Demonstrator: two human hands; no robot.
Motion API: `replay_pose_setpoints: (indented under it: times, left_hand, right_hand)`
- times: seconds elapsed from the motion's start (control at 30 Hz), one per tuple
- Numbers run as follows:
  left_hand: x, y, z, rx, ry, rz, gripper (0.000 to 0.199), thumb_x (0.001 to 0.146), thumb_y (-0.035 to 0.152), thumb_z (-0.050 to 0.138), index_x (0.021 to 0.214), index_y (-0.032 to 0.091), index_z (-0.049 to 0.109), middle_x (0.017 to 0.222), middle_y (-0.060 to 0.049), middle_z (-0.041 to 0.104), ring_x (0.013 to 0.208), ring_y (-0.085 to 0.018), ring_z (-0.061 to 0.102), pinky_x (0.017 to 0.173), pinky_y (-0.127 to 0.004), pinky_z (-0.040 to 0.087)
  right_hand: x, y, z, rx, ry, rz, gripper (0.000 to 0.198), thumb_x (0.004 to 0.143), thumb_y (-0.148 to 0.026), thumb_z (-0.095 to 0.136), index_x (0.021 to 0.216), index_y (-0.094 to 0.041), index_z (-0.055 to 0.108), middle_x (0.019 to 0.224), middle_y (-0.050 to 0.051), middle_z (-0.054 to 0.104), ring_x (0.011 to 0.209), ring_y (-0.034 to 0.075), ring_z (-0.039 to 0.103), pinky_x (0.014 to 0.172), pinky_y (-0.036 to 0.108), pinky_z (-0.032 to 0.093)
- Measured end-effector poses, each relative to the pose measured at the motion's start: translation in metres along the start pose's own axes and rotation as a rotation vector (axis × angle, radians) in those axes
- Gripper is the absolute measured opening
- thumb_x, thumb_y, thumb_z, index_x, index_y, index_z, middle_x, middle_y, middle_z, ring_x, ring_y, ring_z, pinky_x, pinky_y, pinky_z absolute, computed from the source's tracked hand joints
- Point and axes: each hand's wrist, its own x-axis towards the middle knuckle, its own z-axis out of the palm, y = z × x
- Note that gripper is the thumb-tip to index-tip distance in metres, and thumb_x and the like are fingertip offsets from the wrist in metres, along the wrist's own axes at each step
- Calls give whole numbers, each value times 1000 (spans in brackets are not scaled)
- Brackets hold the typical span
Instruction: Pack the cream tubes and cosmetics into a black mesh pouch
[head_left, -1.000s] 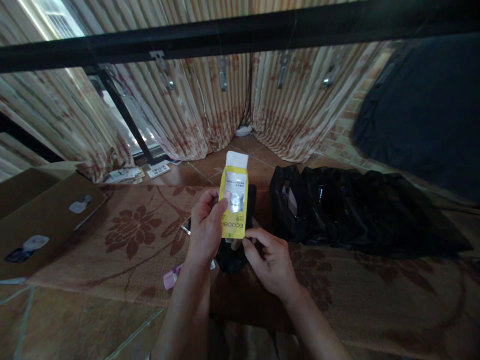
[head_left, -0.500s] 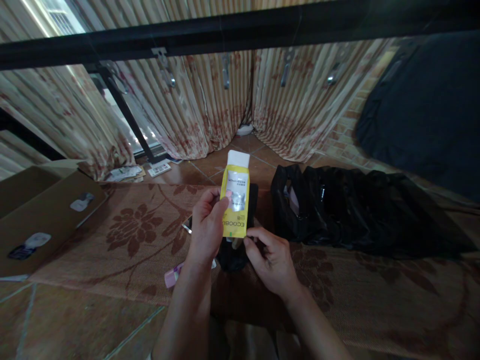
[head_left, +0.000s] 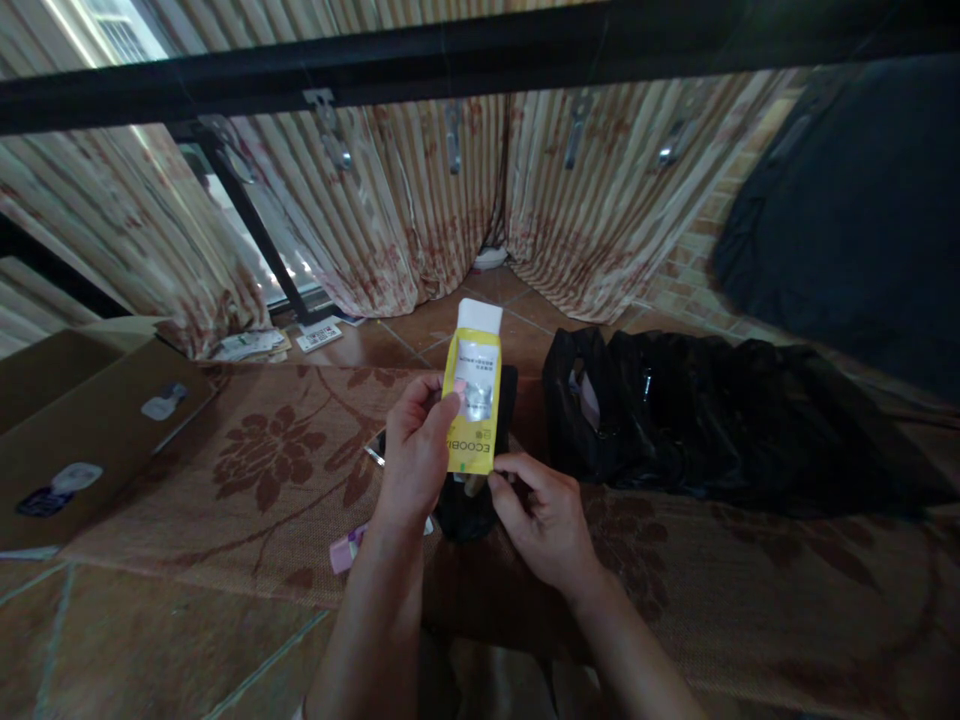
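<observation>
A flat yellow packet (head_left: pixel 475 400) is held up, leaning slightly, its silvery-white panel (head_left: pixel 480 375) facing up, print upside down, a white end piece (head_left: pixel 480 315) jutting from its far edge.

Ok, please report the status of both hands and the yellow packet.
Left hand gripping yellow packet. Right hand pinching its near right corner. White piece showing at far end. Nothing seen blocking; dark item below.

We read what looks like ECOOBI on the nearer part of the yellow packet (head_left: pixel 475 459), but not the small print on its pale panel (head_left: pixel 478 378), the dark-marked white card (head_left: pixel 318 336) beyond it to the left, or the stickers (head_left: pixel 76 478) on the cardboard box (head_left: pixel 124 425) well left of it.
</observation>
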Motion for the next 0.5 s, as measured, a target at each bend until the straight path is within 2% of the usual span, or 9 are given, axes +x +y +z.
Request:
replay_pose_setpoints:
  times: [0.5]
  left_hand:
    - [0,2,1,-5,2,-9,15,72,26,65,84,19,59,75,1,69,57,-12,61,51,-21,45]
  right_hand:
    - [0,-1,0,1,-4,15,10,87,-17,53,85,-18,63,65,-2,56,57,9,52,56,20,42]
